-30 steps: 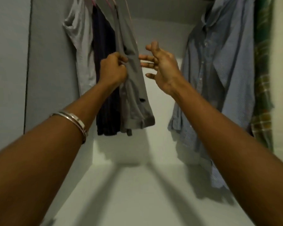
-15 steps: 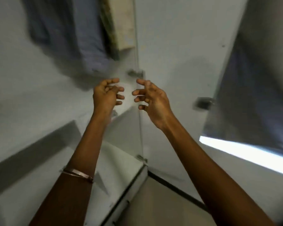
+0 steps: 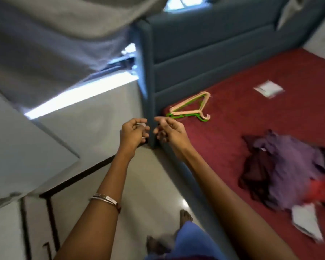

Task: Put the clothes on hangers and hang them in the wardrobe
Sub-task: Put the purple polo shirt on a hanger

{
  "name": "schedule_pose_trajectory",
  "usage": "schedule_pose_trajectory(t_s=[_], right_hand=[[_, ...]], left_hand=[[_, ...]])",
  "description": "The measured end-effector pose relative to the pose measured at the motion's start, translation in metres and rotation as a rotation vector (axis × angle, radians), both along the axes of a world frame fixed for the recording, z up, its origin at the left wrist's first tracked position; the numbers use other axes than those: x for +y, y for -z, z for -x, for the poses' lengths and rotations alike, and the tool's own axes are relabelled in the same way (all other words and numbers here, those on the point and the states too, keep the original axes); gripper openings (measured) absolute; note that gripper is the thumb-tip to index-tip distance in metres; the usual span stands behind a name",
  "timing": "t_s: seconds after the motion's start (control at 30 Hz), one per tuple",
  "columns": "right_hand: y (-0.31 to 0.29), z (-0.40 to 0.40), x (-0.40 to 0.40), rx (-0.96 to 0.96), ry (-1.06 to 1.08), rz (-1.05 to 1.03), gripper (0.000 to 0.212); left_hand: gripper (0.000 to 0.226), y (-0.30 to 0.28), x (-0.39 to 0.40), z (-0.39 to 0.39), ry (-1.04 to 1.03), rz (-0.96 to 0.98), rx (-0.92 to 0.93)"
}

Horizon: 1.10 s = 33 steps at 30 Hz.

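While both arms reach forward at mid-frame, the left hand (image 3: 133, 131) and the right hand (image 3: 168, 131) hang side by side, close together but apart, fingers loosely curled and grasping nothing; a small pale spot shows by the left fingers, too blurred to identify. A metal bangle (image 3: 105, 199) sits on the left forearm.

Hangers (image 3: 190, 107): a peach one lying on top of a green one, on the red bedcover (image 3: 251, 119), near the foot of the blue padded headboard (image 3: 204, 44) and just beyond the right hand.

Clothes (image 3: 289, 169): a loose heap in purple, dark maroon and red, on the same bedcover, well apart from the hangers, to the right of the right forearm.

White packet (image 3: 268, 89): flat on the bedcover, farther back. White paper (image 3: 306, 222): by the near edge of the heap.

Grey curtain (image 3: 54, 44): upper left. Pale floor (image 3: 148, 184) below, with bare feet (image 3: 185, 216) and a blue garment hem at the bottom edge.
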State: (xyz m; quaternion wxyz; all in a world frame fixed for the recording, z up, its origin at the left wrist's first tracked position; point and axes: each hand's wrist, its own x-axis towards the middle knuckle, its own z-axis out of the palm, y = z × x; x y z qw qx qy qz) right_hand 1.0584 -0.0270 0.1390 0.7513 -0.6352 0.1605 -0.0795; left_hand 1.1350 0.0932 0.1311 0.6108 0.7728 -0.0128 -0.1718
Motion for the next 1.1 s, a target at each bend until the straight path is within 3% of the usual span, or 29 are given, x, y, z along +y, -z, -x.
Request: schedule_pose_trajectory(t_s=[0.13, 0.27, 0.33, 0.43, 0.53, 0.67, 0.73, 0.8, 0.87, 0.97, 1.03, 1.1], right_hand=[[0.036, 0.068, -0.101, 0.122, 0.272, 0.090, 0.026], [0.092, 0.123, -0.199, 0.371, 0.436, 0.221, 0.017], [0.128, 0.150, -0.251, 0.568, 0.495, 0.357, 0.012], [0.166, 0.190, -0.331, 0.911, 0.567, 0.504, 0.024], [0.191, 0.220, -0.408, 1.072, 0.529, 0.692, 0.038], [0.226, 0.240, -0.475, 1.223, 0.297, 1.076, 0.059], [0.242, 0.240, -0.487, 1.300, 0.283, 1.161, 0.055], [0.250, 0.235, -0.492, 1.275, 0.353, 1.247, 0.032], [0.249, 0.228, -0.497, 1.176, 0.385, 1.166, 0.027], [0.230, 0.214, -0.485, 0.731, 0.431, 0.923, 0.029], [0.205, 0.204, -0.465, 0.448, 0.478, 0.715, 0.020], [0.181, 0.197, -0.448, 0.273, 0.404, 0.433, 0.011]], left_hand=[[0.016, 0.040, -0.107, 0.037, 0.272, -0.081, 0.088], [0.016, 0.077, -0.192, 0.070, 0.430, -0.187, 0.137], [0.017, 0.096, -0.227, 0.083, 0.461, -0.251, 0.171], [0.015, 0.124, -0.272, 0.098, 0.490, -0.305, 0.278], [0.014, 0.149, -0.313, 0.106, 0.432, -0.321, 0.420], [0.015, 0.181, -0.355, 0.115, 0.292, -0.324, 0.587], [0.016, 0.190, -0.369, 0.119, 0.258, -0.322, 0.642], [0.016, 0.198, -0.378, 0.122, 0.227, -0.328, 0.682], [0.015, 0.204, -0.385, 0.123, 0.193, -0.329, 0.698], [0.009, 0.205, -0.401, 0.129, 0.159, -0.283, 0.706], [0.024, 0.195, -0.422, 0.134, 0.184, -0.192, 0.772], [0.053, 0.184, -0.442, 0.133, 0.259, -0.081, 0.934]])
